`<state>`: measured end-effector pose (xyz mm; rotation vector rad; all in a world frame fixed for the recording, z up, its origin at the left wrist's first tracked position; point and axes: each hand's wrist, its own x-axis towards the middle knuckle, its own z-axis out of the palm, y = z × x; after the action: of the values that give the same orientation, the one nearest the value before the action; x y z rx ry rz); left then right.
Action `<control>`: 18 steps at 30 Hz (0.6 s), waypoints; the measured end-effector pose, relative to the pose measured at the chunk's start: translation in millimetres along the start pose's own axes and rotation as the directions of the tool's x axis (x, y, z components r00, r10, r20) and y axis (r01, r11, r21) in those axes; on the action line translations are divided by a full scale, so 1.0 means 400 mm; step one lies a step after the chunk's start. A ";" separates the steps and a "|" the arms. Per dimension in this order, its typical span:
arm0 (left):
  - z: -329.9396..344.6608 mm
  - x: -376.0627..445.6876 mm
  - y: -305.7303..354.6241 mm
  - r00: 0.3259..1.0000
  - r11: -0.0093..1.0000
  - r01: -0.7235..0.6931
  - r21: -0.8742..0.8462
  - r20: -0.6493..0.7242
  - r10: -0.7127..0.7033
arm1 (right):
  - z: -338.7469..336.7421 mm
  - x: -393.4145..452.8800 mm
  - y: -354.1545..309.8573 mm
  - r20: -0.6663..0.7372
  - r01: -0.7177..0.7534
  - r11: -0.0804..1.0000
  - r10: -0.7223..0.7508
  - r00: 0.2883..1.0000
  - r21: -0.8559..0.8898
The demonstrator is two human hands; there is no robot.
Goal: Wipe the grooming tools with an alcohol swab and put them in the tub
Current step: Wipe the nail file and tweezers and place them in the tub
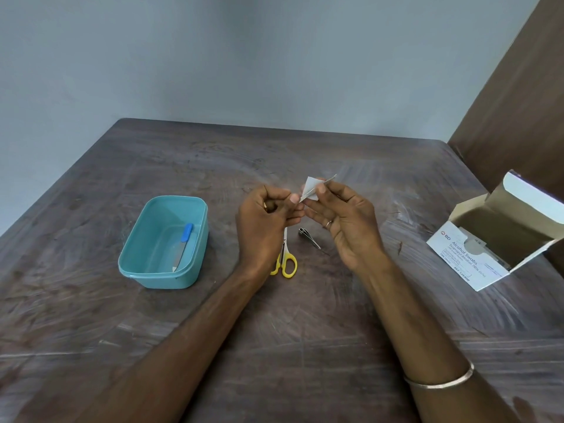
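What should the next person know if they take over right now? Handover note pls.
Left hand: fingers curled, pinching the swab at its lower edge.
Right hand: pinching the swab together with a thin metal tool, above the table. What kind of tool it is cannot be told.
Tub: holds the blue-handled file, so one tool is done.
Left: finish wiping the held tool and tub it; then the yellow scissors and the clipper, both on the table under the hands.
Swab box is open at the right for fresh swabs.
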<state>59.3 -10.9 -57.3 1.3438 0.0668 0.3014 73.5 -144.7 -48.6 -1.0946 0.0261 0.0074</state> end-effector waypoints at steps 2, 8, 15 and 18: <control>0.002 -0.003 0.002 0.999 0.999 -0.012 0.033 0.032 0.011 | -0.002 0.000 -0.003 0.004 0.002 1.000 -0.002 1.000 -0.012; -0.013 0.005 0.018 0.992 0.985 -0.114 0.128 -0.032 0.119 | -0.007 -0.003 -0.012 -0.017 0.161 0.957 -0.170 0.985 -0.243; -0.024 0.014 0.031 0.981 0.967 -0.190 0.170 -0.015 0.196 | -0.002 -0.008 0.005 0.088 0.281 0.775 -0.283 0.955 -0.565; -0.026 0.016 0.034 0.979 0.965 -0.202 0.165 0.006 0.204 | -0.001 -0.010 0.007 0.142 0.334 0.683 -0.322 0.936 -0.649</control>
<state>60.7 3.2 -45.6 1.5166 -0.0382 0.4848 69.4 -143.6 -51.2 -1.8162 -0.2089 -0.3266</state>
